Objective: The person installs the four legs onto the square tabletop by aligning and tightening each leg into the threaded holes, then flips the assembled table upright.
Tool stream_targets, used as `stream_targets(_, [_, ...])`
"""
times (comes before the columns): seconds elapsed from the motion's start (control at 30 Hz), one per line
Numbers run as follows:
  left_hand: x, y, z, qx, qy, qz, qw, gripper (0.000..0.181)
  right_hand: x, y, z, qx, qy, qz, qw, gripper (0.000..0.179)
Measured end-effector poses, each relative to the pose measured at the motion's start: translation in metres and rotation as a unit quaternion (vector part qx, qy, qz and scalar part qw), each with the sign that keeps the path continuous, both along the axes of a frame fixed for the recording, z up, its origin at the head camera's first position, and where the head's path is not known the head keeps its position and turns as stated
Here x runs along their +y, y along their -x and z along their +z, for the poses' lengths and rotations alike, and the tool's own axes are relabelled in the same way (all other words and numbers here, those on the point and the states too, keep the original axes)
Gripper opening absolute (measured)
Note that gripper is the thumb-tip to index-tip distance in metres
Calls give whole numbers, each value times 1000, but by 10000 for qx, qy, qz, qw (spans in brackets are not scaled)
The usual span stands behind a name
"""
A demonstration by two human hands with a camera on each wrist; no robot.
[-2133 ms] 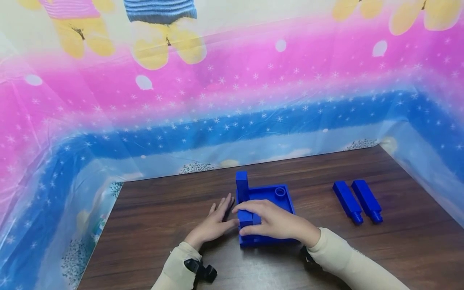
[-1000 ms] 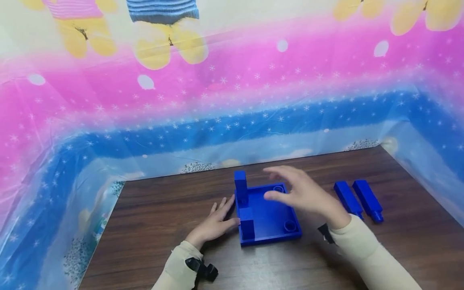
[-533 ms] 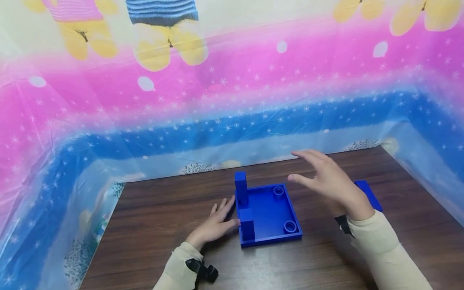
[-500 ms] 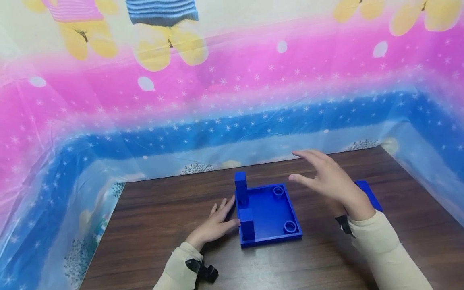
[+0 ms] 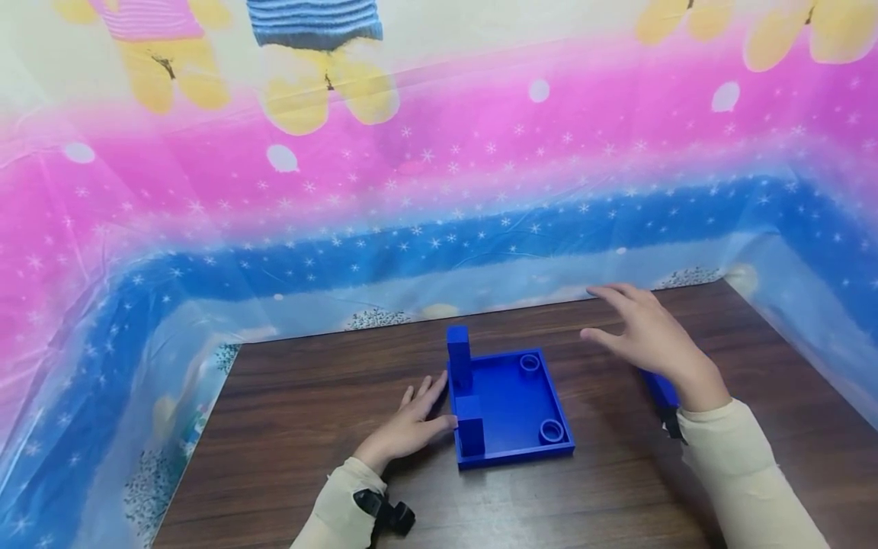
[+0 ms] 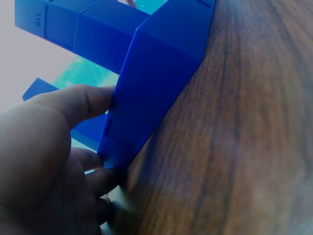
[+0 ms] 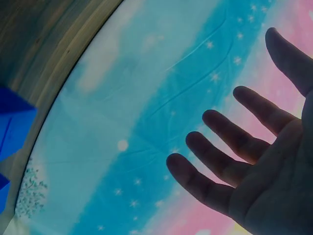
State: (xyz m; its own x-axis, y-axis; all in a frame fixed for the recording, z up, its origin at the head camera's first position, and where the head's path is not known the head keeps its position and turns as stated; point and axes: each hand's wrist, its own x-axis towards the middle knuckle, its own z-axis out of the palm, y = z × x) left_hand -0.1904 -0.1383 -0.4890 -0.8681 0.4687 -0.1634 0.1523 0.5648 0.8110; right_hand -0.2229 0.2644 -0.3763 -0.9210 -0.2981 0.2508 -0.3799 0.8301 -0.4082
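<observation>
Square blue plastic-looking tray centred on brown wood-grain desk, two upright square blue plastic posts along tray's left edge | left hand: fingers apart, touching that edge | right hand: fingers spread, empty, towards desk's right edge | light bracing should prevent sliding

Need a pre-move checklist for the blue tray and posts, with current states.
1. Shallow square blue tray flat on brown wood-grain table: ok.
2. Left hand touching the tray's left wall: ok.
3. Square-section far blue post and near blue post upright at the left corners: ok; how deeply they are seated, cannot tell.
4. Far round blue socket and near round blue socket at the right corners, unfilled: ok.
5. Right hand holding nothing: ok.
6. Loose blue piece in full view for pickup: not ok, partly hidden by the right arm.
</observation>
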Motion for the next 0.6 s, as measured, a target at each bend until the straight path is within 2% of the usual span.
stream_targets(0.33, [1, -2, 1, -53, 30, 17, 10000, 84, 25, 5, -11, -624, -197, -156, 9977, 83])
stream_targets(0.6, [1, -1, 2, -41, 36, 31, 10000, 84, 38, 10, -26, -1347, -520, -374, 9888, 87])
